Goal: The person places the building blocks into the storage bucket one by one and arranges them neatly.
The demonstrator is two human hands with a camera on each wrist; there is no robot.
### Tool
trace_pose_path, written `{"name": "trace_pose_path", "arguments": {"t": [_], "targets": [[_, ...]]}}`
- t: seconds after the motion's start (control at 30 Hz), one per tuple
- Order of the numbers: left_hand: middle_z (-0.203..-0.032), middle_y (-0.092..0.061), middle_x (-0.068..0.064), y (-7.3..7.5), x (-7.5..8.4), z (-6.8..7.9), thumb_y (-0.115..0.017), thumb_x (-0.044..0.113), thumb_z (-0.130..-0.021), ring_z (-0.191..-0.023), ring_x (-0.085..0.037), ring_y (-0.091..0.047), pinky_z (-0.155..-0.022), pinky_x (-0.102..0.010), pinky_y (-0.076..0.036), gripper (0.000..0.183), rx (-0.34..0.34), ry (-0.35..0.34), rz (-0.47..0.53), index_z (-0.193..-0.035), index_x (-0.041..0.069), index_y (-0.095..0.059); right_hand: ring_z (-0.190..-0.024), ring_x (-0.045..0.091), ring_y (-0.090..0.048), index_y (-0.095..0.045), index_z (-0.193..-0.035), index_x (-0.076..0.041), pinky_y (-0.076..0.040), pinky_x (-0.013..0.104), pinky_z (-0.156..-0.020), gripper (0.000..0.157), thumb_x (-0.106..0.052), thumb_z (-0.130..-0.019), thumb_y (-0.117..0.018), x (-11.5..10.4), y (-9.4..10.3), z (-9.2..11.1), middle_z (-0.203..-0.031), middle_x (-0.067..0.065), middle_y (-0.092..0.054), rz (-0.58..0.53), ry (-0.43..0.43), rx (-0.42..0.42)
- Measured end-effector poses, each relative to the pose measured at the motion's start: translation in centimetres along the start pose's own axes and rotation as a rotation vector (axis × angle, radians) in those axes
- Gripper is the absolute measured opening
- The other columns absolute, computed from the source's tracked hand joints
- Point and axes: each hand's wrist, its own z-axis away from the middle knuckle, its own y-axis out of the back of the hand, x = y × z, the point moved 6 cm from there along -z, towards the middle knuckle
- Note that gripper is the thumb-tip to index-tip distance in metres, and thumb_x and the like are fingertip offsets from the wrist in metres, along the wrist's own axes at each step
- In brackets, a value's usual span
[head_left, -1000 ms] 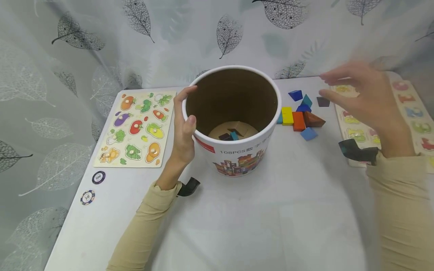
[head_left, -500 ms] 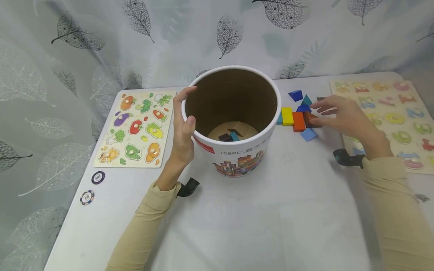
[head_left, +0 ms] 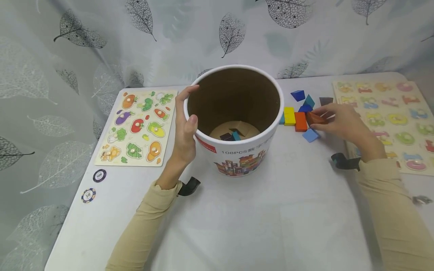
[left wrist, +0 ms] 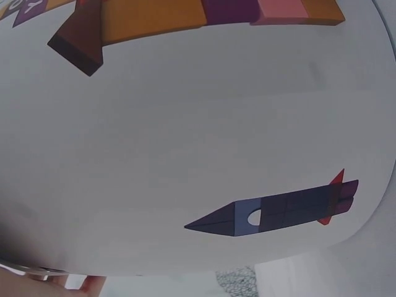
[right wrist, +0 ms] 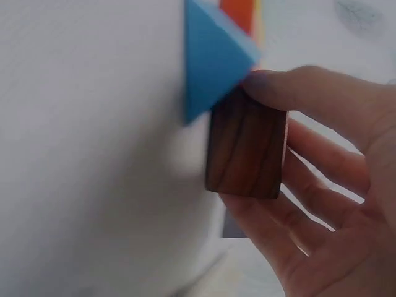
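Observation:
In the head view a tall white bucket (head_left: 271, 140) stands on the table, with a few dark and teal blocks (head_left: 236, 136) at its bottom. My left hand (head_left: 184, 135) grips its left rim, thumb outside in front and fingers behind. To the right of the bucket my right hand (head_left: 349, 122) pinches a brown wooden block (right wrist: 247, 148) between thumb and fingers. A light blue triangular block (head_left: 310, 135) lies right by the thumb. Close around are an orange-red block (head_left: 300, 121), yellow blocks (head_left: 289, 116), and blue and teal wedges (head_left: 298, 95).
A vegetable puzzle board (head_left: 135, 130) lies on the left, with two poker chips (head_left: 88, 195) in front of it. At the right is a number puzzle board (head_left: 396, 120), partly behind the right hand. A dark block (head_left: 326, 100) sits near its edge. A leaf-patterned curtain (head_left: 190, 37) hangs behind.
My right hand has come down and leftward from over the number board to the block pile, and its fingers have closed on the brown block. The left hand keeps its grip on the bucket.

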Motion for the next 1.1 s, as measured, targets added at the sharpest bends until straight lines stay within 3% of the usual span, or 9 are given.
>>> {"name": "trace_pose_path", "arguments": {"t": [0.07, 0.13, 0.27, 0.37, 0.5, 0.53, 0.67, 0.87, 1.1], "targets": [[-0.145, -0.04, -0.01, 0.1, 0.0, 0.0, -0.045, 0.08, -0.079, -0.132, -0.023, -0.038, -0.108, -0.052, -0.036, 0.101, 0.001, 0.001, 0.0, -0.143, 0.003, -0.031, -0.107, 0.042, -0.056, -0.059, -0.128, 0.0, -0.051, 0.051, -0.083, 0.051, -0.025, -0.086, -0.074, -0.7, 0.8, 0.3, -0.121, 0.027, -0.06, 0.007, 0.008, 0.022], [-0.145, -0.04, -0.01, 0.1, 0.0, 0.0, -0.045, 0.081, -0.079, -0.132, -0.023, -0.038, -0.108, -0.053, -0.036, 0.102, 0.002, 0.001, 0.0, -0.143, 0.003, -0.031, -0.105, 0.038, -0.057, -0.06, -0.13, -0.002, -0.053, 0.033, -0.079, 0.052, -0.026, -0.086, -0.075, -2.0, 2.5, 0.8, -0.12, 0.024, -0.061, 0.002, 0.035, 0.071], [-0.145, -0.039, -0.011, 0.1, 0.0, 0.0, -0.045, 0.081, -0.078, -0.132, -0.024, -0.038, -0.107, -0.055, -0.036, 0.103, 0.011, 0.002, 0.0, -0.142, 0.002, -0.031, -0.094, 0.0, -0.058, -0.063, -0.129, -0.011, -0.037, 0.005, -0.072, 0.05, -0.025, -0.084, -0.077, -6.6, 7.0, 2.8, -0.115, 0.014, -0.065, -0.015, 0.17, 0.264], [-0.145, -0.039, -0.012, 0.1, 0.0, 0.0, -0.046, 0.081, -0.078, -0.132, -0.025, -0.038, -0.107, -0.056, -0.036, 0.102, 0.013, 0.004, 0.008, -0.142, 0.003, -0.031, -0.088, -0.018, -0.05, -0.065, -0.127, -0.016, -0.038, 0.004, -0.084, 0.048, -0.014, -0.081, -0.079, -11.2, 9.5, 4.7, -0.11, -0.003, -0.067, -0.053, 0.329, 0.394], [-0.145, -0.039, -0.012, 0.1, 0.0, 0.0, -0.047, 0.08, -0.078, -0.131, -0.025, -0.038, -0.107, -0.056, -0.036, 0.101, 0.006, 0.005, 0.013, -0.143, 0.003, -0.031, -0.098, -0.006, -0.06, -0.067, -0.124, -0.014, -0.044, 0.01, -0.095, 0.06, 0.002, -0.068, -0.085, -17.3, 10.8, 6.8, -0.108, -0.006, -0.068, -0.093, 0.641, 0.421], [-0.145, -0.039, -0.012, 0.1, 0.0, 0.0, -0.047, 0.08, -0.078, -0.131, -0.025, -0.039, -0.107, -0.055, -0.036, 0.101, 0.004, 0.005, 0.012, -0.143, 0.004, -0.031, -0.098, 0.001, -0.062, -0.068, -0.123, -0.013, -0.046, 0.011, -0.094, 0.063, 0.004, -0.065, -0.086, -18.5, 10.7, 7.1, -0.108, 0.0, -0.07, -0.092, 0.724, 0.407], [-0.145, -0.04, -0.011, 0.1, 0.0, 0.0, -0.046, 0.08, -0.079, -0.131, -0.024, -0.038, -0.108, -0.052, -0.036, 0.101, 0.007, -0.001, 0.006, -0.143, 0.004, -0.032, -0.1, 0.011, -0.063, -0.065, -0.128, -0.016, -0.05, 0.017, -0.091, 0.06, -0.007, -0.072, -0.085, -22.1, 9.4, 7.3, -0.113, 0.002, -0.069, -0.093, 0.943, 0.318], [-0.144, -0.04, -0.01, 0.0, 0.0, 0.0, -0.045, 0.08, -0.079, -0.131, -0.022, -0.039, -0.108, -0.048, -0.036, 0.101, 0.009, -0.002, 0.005, -0.143, 0.003, -0.032, -0.093, 0.01, -0.06, -0.07, -0.118, -0.009, -0.05, 0.018, -0.084, 0.044, -0.006, -0.075, -0.082, -24.4, 6.3, 6.7, -0.104, 0.003, -0.07, -0.244, 0.964, 0.289], [-0.144, -0.041, -0.008, 0.0, 0.2, 0.0, -0.044, 0.078, -0.081, -0.13, -0.019, -0.039, -0.108, -0.041, -0.036, 0.097, 0.013, -0.015, -0.009, -0.142, 0.003, -0.033, -0.095, 0.008, -0.06, -0.069, -0.113, -0.001, -0.048, 0.017, -0.088, 0.046, -0.001, -0.07, -0.085, -24.9, 4.8, 5.8, -0.105, 0.006, -0.07, -0.309, 0.921, 0.28]]}}
